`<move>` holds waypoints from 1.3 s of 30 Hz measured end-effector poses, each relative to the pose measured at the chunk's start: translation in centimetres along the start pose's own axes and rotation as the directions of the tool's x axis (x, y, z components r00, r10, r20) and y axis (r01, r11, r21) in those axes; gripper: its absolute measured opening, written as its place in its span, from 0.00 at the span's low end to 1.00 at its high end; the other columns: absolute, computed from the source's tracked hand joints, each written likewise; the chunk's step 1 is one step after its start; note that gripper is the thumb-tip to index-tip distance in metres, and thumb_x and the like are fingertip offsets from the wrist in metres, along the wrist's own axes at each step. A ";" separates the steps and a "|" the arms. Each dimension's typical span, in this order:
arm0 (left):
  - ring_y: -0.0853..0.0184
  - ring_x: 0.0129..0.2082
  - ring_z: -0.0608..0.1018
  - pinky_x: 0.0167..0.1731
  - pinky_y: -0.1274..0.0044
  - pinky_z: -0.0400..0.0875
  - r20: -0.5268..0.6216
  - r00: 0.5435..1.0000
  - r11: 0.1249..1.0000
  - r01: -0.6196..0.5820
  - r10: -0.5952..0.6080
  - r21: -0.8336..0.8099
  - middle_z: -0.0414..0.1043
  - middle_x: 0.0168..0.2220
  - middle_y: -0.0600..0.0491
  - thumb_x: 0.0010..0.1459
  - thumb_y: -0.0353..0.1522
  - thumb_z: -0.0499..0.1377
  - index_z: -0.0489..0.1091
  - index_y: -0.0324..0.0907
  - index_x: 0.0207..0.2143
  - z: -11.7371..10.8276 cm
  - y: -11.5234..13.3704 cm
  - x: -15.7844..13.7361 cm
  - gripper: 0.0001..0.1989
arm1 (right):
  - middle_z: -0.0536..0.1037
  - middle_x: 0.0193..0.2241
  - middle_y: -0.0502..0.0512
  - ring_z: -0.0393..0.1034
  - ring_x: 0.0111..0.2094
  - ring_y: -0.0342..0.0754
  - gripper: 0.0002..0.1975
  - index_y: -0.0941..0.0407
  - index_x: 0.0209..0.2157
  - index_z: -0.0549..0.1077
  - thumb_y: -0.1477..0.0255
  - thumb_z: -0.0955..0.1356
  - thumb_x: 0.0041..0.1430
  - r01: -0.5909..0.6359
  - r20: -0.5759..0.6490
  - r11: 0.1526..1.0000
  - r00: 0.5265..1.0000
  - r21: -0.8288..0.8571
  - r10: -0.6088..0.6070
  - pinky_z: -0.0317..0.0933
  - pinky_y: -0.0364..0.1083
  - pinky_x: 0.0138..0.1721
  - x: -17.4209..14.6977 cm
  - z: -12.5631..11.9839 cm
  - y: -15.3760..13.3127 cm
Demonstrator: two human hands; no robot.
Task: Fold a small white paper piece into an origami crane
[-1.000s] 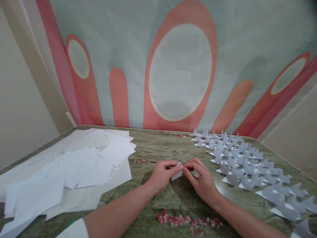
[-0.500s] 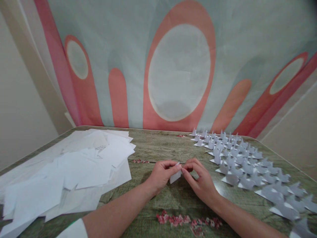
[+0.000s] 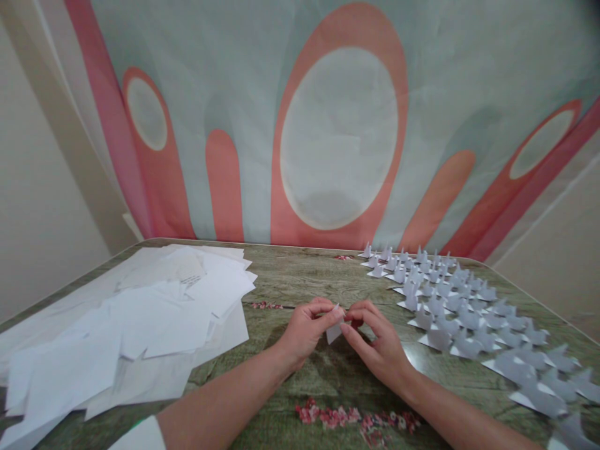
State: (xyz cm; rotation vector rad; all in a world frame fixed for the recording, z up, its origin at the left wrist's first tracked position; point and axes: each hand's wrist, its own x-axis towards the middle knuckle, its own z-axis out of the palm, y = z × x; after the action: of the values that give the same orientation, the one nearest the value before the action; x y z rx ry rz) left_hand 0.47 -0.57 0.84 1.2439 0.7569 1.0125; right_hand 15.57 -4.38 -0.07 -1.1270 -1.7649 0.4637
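A small folded piece of white paper (image 3: 334, 333) is held above the middle of the table, between my two hands. My left hand (image 3: 307, 328) pinches its upper part between thumb and bent fingers. From the other side, my right hand (image 3: 377, 337) is closed too, its thumb and fingertips on the paper's right edge. My fingers cover the top of the paper, so its full shape is hidden.
Loose white sheets (image 3: 173, 319) lie in an overlapping pile on the left. Rows of folded white paper figures (image 3: 464, 312) stand along the right. The table (image 3: 281, 275) has a wood-grain top with printed pink flowers (image 3: 337, 415). Behind it hangs a patterned cloth (image 3: 253, 75).
The folded paper has turned slightly and shows a narrower face below my fingers. My right thumb has shifted a little lower and to the left. The sheets and figures look the same.
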 end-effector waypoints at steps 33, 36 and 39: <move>0.68 0.29 0.74 0.32 0.77 0.68 -0.125 0.990 0.997 0.066 -0.069 -0.031 0.74 0.30 0.49 0.42 0.35 0.65 0.71 0.36 0.33 0.0 -1.6 0.5 0.15 | 0.66 0.25 0.51 0.61 0.29 0.44 0.11 0.56 0.25 0.66 0.67 0.61 0.58 -0.119 0.056 0.991 0.991 -0.063 0.123 0.57 0.44 0.32 0.7 -0.5 1.4; 0.69 0.29 0.74 0.32 0.77 0.68 -0.165 0.985 0.999 0.041 -0.043 -0.019 0.74 0.29 0.50 0.42 0.34 0.64 0.69 0.36 0.32 -0.1 -1.7 0.4 0.14 | 0.67 0.26 0.51 0.62 0.29 0.45 0.11 0.56 0.26 0.67 0.66 0.61 0.58 -0.138 0.074 0.989 0.987 -0.053 0.141 0.57 0.44 0.32 0.8 -0.5 1.4; 0.69 0.29 0.74 0.32 0.77 0.68 -0.171 0.985 1.000 0.011 -0.010 0.002 0.73 0.29 0.51 0.44 0.33 0.63 0.68 0.36 0.32 -0.2 -1.7 0.4 0.12 | 0.68 0.27 0.51 0.62 0.30 0.44 0.12 0.56 0.27 0.68 0.66 0.60 0.59 -0.140 0.099 0.989 0.985 -0.038 0.143 0.58 0.44 0.33 0.7 -0.4 1.4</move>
State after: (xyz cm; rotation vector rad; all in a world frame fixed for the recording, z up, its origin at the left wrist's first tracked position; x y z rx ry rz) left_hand 0.78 -0.11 -0.81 1.1642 0.8964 1.1198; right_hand 16.55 -3.14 -0.48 -1.2759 -1.7910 0.5903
